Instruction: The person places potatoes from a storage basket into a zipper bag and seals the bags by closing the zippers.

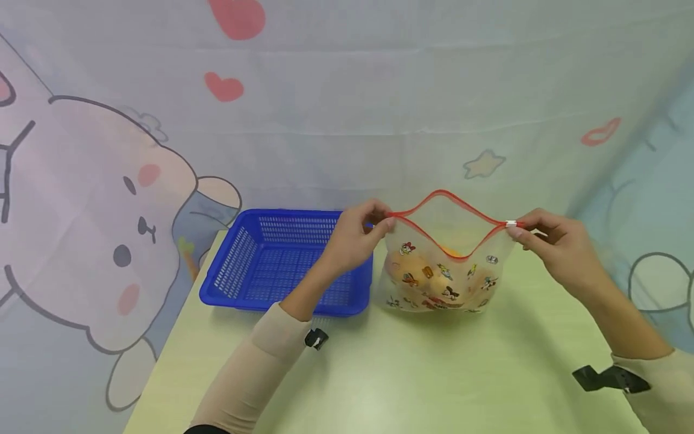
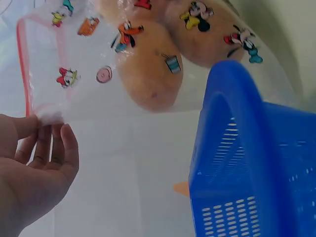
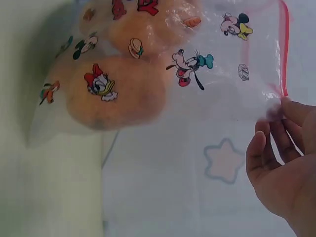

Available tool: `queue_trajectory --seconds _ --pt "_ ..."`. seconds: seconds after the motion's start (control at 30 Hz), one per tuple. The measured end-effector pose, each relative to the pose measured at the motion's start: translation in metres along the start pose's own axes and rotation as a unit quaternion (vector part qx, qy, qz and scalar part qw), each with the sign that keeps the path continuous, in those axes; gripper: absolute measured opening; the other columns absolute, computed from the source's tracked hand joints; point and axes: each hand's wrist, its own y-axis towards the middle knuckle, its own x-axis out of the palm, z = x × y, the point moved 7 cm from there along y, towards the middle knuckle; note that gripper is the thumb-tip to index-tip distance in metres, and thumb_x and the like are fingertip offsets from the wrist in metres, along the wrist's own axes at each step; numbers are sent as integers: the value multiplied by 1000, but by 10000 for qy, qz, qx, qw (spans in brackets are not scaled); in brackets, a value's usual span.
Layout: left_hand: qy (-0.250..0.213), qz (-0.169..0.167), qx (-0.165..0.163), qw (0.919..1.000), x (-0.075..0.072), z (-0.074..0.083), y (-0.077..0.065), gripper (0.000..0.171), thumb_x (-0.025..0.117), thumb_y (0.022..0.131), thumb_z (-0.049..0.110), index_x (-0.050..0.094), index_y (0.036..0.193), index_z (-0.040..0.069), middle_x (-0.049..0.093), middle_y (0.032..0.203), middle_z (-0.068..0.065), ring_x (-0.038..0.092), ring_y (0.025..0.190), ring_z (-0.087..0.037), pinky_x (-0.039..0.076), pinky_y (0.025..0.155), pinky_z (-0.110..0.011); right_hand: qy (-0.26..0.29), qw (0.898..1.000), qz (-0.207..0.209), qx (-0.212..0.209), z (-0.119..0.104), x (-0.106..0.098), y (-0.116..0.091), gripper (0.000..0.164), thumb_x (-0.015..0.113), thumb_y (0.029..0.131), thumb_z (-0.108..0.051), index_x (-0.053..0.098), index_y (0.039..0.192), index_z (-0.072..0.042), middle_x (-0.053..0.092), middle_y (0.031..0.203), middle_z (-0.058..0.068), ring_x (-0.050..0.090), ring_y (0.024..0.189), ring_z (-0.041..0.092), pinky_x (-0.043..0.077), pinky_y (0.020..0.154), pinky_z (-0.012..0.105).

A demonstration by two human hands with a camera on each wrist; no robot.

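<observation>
A clear zip bag [image 1: 412,241] with cartoon prints and a red zip edge stands on the table, its mouth spread apart. Inside lie several round tan-brown things that look like potatoes [image 2: 150,74], seen through the plastic. My left hand [image 1: 355,235] pinches the left corner of the bag's top edge between thumb and fingers. At the opposite corner, beside the white zip slider [image 1: 511,223], my right hand [image 1: 561,250] pinches the red edge. In the right wrist view more of the tan things [image 3: 118,91] press against the bag's printed side.
Left of the bag is a blue plastic basket [image 1: 238,301] with perforated walls, partly behind my left hand and forearm. The pale table [image 1: 423,374] runs up to a cloth backdrop [image 1: 347,90] printed with hearts, a star and a cartoon animal.
</observation>
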Motion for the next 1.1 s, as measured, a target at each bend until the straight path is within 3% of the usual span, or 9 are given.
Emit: queue_trajectory --seconds 0.23,0.43,0.5,0.6,0.73,0.83,0.9,1.0,1.1 --pt "320 488 -452 9973 -6 -17 -13 12 56 103 24 60 108 13 66 98 -1 64 87 -15 53 71 -29 -484 9974 186 508 32 -14 -3 16 65 97 -9 66 103 6 66 87 4 58 79 12 49 67 20" --pt "802 548 -852 9916 -6 -34 -13 15 52 104 24 57 109 11 63 97 -3 59 79 -17 49 60 -31 46 9972 455 592 41 -11 -2 19 66 96 -8 64 104 9 66 87 5 58 78 14 48 67 20" --pt "765 675 -1002 9897 -8 -35 -11 19 51 103 23 55 117 10 62 101 -3 58 84 -16 51 65 -31 326 9973 417 509 37 -6 1 18 66 95 -6 64 103 10 65 86 7 57 77 15 48 67 20" --pt "545 1066 -932 9884 -11 -21 -6 33 49 102 17 48 133 6 58 116 -6 57 102 -18 52 79 -34 757 9959 325 385 28 4 6 16 65 95 -3 64 101 12 64 85 8 57 76 16 49 66 21" --pt "674 1331 75 9888 -3 26 3 42 54 100 15 45 140 5 55 127 -7 51 118 -17 47 94 -34 986 9946 126 283 15 18 11 15 64 95 -1 64 101 13 65 87 8 58 79 19 51 68 22" --pt "1161 705 724 9881 18 66 13 42 62 98 23 52 136 8 57 126 -1 51 119 -11 42 100 -25 706 9973 -21 212 6 26 15 15 65 95 -3 66 103 10 65 90 8 58 82 21 51 69 22" --pt "1398 7 795 9870 37 82 20 42 63 98 30 55 135 10 57 126 2 52 118 -8 39 100 -18 472 9987 -105 154 1 30 17 15 64 95 -4 67 104 8 65 91 10 58 82 22 52 70 22" --pt "1726 -770 667 9797 63 91 29 40 62 98 36 58 131 14 56 126 6 52 117 -6 40 97 -14 206 9995 -199 102 -5 34 18 14 65 95 -5 68 104 6 65 94 13 59 84 22 53 72 21" --pt "2030 -1096 557 9714 81 91 37 35 61 98 38 61 126 17 56 123 7 53 113 -6 41 93 -14 168 9994 -268 122 -6 36 18 13 65 95 -5 68 103 5 65 96 15 60 85 21 54 74 22"
